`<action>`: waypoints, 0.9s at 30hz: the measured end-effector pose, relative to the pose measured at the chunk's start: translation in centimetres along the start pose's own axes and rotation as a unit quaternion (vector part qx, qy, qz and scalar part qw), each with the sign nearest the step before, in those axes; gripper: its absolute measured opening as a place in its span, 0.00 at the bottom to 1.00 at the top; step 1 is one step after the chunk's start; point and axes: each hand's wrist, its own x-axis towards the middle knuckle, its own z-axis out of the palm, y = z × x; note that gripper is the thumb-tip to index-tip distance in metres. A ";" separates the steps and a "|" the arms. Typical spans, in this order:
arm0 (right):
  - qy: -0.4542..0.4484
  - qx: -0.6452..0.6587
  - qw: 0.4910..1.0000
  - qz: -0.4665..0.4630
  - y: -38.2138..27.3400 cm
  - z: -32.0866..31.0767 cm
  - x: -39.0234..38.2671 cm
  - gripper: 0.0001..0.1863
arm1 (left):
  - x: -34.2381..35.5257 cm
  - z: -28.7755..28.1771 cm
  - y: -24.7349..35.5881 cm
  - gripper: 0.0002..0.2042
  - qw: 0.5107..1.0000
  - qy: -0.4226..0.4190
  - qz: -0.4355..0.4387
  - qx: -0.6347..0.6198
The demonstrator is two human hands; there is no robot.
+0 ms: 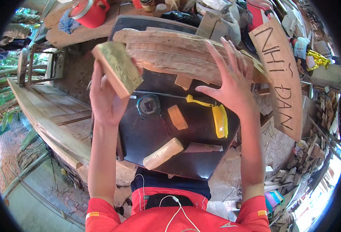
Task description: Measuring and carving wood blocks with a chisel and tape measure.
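My left hand (107,92) grips a wooden block (121,69) with a greenish-yellow upper face, raised over the left side of the dark table (135,127). Empty and with fingers spread, my right hand (232,77) hovers in front of a long rough wooden slab (170,54). On the table between my arms lie a round tape measure (148,105), a small orange-brown wood block (177,117) and a pale curved wood piece (163,154). A yellow-handled tool (200,101) and a yellow brush (219,121) lie below my right hand. Near the front edge is a flat brownish strip (203,147).
A lettered wooden board (276,79) stands at the right. Behind the slab are a red jug (88,13) and assorted containers. A wooden bench (50,112) runs along the left. Wood scraps (294,174) are heaped at the lower right.
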 end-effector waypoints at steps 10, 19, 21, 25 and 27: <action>0.068 0.264 0.962 -0.016 -6.3 -0.2 -6.3 0.39 | -6.1 -1.3 -6.5 0.23 0.919 0.300 -0.041 0.254; -0.054 0.742 0.587 0.319 -10.3 2.7 -9.6 0.34 | -9.0 -0.5 -11.2 0.18 0.914 0.300 0.030 0.273; -0.002 0.726 0.596 0.344 -9.6 2.8 -9.4 0.33 | -10.3 -1.4 -12.2 0.18 0.905 0.267 0.021 0.330; 0.005 0.663 0.669 0.338 -7.3 3.0 -9.3 0.35 | -12.8 -1.1 -14.2 0.18 0.878 0.199 -0.121 0.419; -0.033 0.635 0.700 0.324 -6.9 3.1 -9.4 0.34 | -13.1 -1.0 -15.4 0.18 0.882 0.188 -0.163 0.401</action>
